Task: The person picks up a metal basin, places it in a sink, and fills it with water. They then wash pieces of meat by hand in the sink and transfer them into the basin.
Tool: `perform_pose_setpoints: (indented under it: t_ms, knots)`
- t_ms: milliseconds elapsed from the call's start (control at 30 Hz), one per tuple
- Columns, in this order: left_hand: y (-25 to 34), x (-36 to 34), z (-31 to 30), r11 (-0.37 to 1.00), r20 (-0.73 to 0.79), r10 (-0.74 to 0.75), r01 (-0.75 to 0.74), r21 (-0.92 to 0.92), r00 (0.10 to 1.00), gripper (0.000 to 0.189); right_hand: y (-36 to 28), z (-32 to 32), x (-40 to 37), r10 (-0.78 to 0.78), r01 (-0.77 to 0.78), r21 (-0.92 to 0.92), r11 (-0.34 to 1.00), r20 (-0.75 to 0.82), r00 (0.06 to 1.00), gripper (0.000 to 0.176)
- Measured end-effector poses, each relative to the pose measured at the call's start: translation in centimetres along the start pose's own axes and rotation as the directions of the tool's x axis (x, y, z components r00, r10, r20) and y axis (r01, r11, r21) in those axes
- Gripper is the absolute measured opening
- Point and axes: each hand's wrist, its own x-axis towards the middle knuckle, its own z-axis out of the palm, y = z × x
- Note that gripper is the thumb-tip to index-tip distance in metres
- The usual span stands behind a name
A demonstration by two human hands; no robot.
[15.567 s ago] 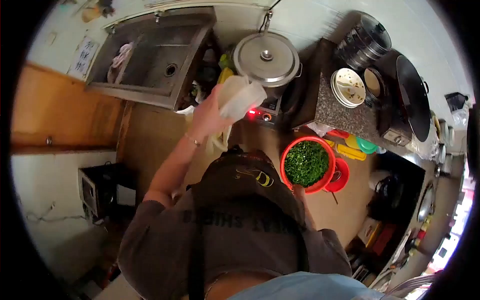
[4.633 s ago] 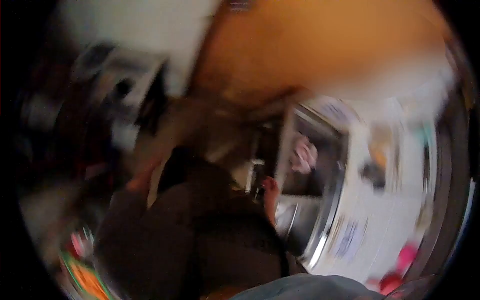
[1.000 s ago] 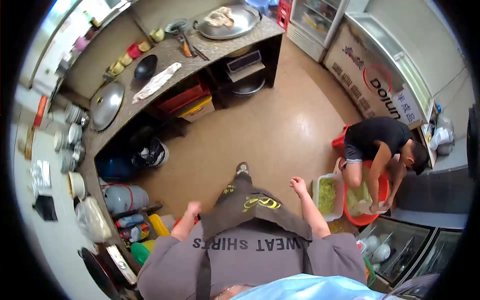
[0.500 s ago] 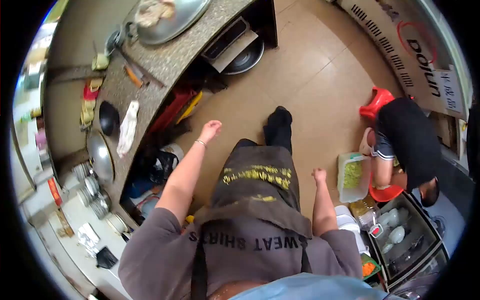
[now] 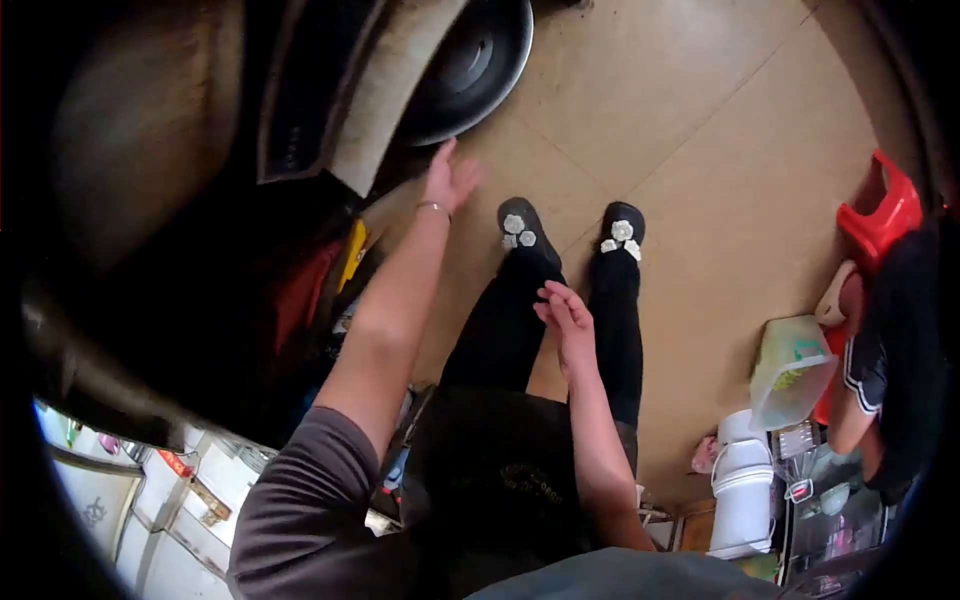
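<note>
My left hand [image 5: 452, 181] reaches forward with its fingers apart, holding nothing, near the rim of a round dark pan [image 5: 470, 70] under the counter. A bracelet circles that wrist. My right hand [image 5: 568, 316] hangs in front of my legs, fingers apart and slightly bent, with nothing in it. Below the hands are my dark shoes [image 5: 622, 228] with white flower ornaments, standing on the tan tiled floor [image 5: 700, 200].
On the right, a person in dark clothes [image 5: 900, 350] bends beside a red stool [image 5: 882, 215], a translucent bin [image 5: 790, 370] and white buckets [image 5: 742, 490]. A pale board [image 5: 385, 100] juts out at the upper left, near a yellow object [image 5: 352, 255].
The view has dropped lower and closer to the counter's underside. My left hand has come near the pan and its fingers have spread. My right hand has moved inward and opened. Both shoes now show.
</note>
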Motion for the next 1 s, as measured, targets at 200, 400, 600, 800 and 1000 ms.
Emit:
perform_pose_setpoints:
  t_ms: [200,400,600,800,1000]
  knots:
    - [2.8,9.4,1.0,0.953,0.152,0.056,-0.008,-0.301,0.987,0.044,0.2,-1.1,3.9,0.032,-0.02,0.141,0.99,-0.084,0.996,0.023]
    - [3.2,4.8,0.3,0.995,0.17,-0.049,0.064,-0.08,0.984,0.018,-2.2,-0.7,4.5,0.01,0.007,0.157,0.988,-0.107,0.994,0.026]
    - [-5.5,-6.5,-5.3,1.0,0.193,0.017,-0.015,-0.013,0.981,0.01,-6.0,1.4,5.3,-0.169,0.168,-0.02,0.986,-0.03,0.985,0.058]
    - [-11.3,-12.7,-9.7,0.915,0.169,-0.262,0.189,0.356,0.95,0.024,-4.9,-3.1,1.8,-0.085,0.017,-0.208,0.978,-0.321,0.943,0.061]
    - [-8.9,-7.4,-4.1,0.819,0.483,-0.403,0.071,0.569,0.777,0.048,-3.5,-5.4,0.2,0.039,0.107,0.197,0.975,-0.621,0.783,0.052]
